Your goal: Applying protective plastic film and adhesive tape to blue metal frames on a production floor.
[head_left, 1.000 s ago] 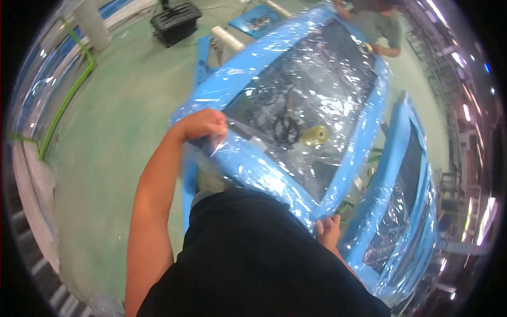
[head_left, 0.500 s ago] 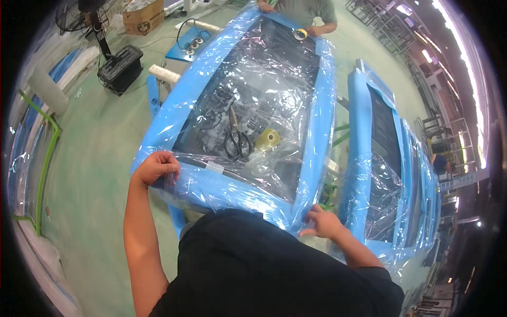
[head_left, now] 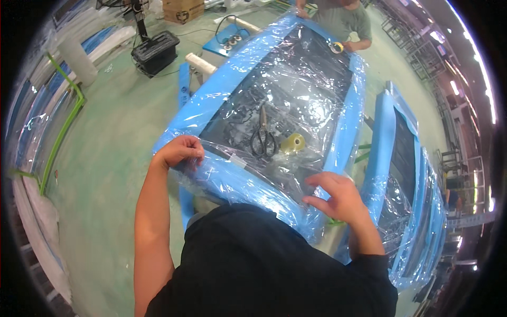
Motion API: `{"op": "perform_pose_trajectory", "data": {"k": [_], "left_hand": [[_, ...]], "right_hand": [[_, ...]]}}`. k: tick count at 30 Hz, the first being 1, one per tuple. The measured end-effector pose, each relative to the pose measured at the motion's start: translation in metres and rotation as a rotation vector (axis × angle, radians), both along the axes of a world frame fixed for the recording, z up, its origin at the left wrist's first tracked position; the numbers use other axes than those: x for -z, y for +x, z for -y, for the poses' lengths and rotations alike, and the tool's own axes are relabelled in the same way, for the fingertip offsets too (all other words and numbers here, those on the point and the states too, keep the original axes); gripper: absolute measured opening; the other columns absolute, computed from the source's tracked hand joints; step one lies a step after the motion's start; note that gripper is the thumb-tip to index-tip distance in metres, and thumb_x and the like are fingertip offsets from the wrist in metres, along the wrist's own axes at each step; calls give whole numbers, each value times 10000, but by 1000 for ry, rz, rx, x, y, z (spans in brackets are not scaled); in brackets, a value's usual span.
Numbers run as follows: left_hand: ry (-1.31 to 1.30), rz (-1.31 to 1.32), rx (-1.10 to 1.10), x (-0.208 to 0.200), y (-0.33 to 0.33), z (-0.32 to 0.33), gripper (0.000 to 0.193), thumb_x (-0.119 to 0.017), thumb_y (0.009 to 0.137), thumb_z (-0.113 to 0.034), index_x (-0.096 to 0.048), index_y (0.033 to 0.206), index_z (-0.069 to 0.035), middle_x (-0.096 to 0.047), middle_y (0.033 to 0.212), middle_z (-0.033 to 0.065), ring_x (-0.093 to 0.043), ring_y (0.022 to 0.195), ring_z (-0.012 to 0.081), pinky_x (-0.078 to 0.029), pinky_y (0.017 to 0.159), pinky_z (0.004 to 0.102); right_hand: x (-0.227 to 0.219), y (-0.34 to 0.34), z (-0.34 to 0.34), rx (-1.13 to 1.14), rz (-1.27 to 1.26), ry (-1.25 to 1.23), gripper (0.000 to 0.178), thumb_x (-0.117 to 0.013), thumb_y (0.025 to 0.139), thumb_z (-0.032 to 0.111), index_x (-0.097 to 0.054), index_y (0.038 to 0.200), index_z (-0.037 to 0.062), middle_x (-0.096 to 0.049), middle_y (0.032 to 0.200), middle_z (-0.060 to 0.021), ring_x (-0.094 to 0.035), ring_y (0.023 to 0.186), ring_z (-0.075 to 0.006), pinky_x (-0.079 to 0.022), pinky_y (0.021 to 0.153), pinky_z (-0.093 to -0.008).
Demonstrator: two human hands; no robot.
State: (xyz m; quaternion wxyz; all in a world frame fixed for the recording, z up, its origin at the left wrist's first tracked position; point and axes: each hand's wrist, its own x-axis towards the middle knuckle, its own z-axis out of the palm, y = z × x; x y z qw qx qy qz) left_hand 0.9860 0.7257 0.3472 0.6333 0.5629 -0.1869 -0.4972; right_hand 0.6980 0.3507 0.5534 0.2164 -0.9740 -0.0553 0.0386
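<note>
A large dark panel (head_left: 296, 63) with blue foam edging (head_left: 243, 179) lies in front of me, wrapped in clear plastic film (head_left: 309, 127). At its near left corner my left hand (head_left: 180, 151) is closed, fingers curled on the film at the edge. Above the near right corner hovers my right hand (head_left: 340, 196), thumb and fingers apart, with nothing visible between them. Black-handled scissors (head_left: 263, 138) rest on the film in the middle. Beside them sits a yellowish roll of clear tape (head_left: 293, 143).
Across the panel a co-worker (head_left: 346, 24) holds a tape roll (head_left: 336, 48). More foam-edged, wrapped panels (head_left: 383, 142) stand at the right. A black box (head_left: 155, 53) and a cardboard box (head_left: 182, 9) are on the floor at the far left. A green rail (head_left: 67, 124) runs along the left.
My right hand has risen from the near right corner, moving inward over the panel with fingers spread. My left hand stays at its corner. The view has shifted, so the scene sits further right.
</note>
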Motion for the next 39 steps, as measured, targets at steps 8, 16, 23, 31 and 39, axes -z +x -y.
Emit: {"op": "perform_pose_trajectory", "data": {"k": [8,16,23,31,39], "left_hand": [[1,-23,-19,3,2,1,149,-753,927,-119,-656,874,-20,-720,883,117,-720,760,214,-634,636,378],[-4,4,-18,12,0,-8,142,-751,935,-117,-662,892,-16,-719,887,118,-724,785,212,-636,636,388],[19,-23,-16,7,5,-1,151,-766,929,-132,-681,919,-9,-728,892,115,-738,796,221,-623,629,377],[24,198,-101,36,3,-9,122,-785,904,-150,-721,903,-46,-730,855,29,-694,759,125,-555,633,276],[143,821,-731,-3,-51,17,176,-733,956,-175,-696,1073,-49,-712,1002,66,-685,851,159,-558,793,287]], "right_hand": [[-104,-8,-102,-314,739,676,112,-748,919,135,-682,992,82,-705,911,-98,-666,756,-267,-553,660,-425],[-83,48,-111,-1173,684,927,93,-649,921,3,-627,930,93,-631,941,-88,-632,759,-281,-511,615,-394],[135,146,-149,-125,109,402,634,-854,837,404,-593,1258,8,-706,1127,-184,-680,1034,-398,-544,866,-457],[206,191,-177,-11,-240,419,382,-859,809,432,-732,805,71,-718,798,-139,-726,799,-276,-541,729,-443],[241,197,-160,-21,-280,682,334,-831,866,295,-658,793,18,-624,692,-104,-575,645,-245,-472,648,-407]]}}
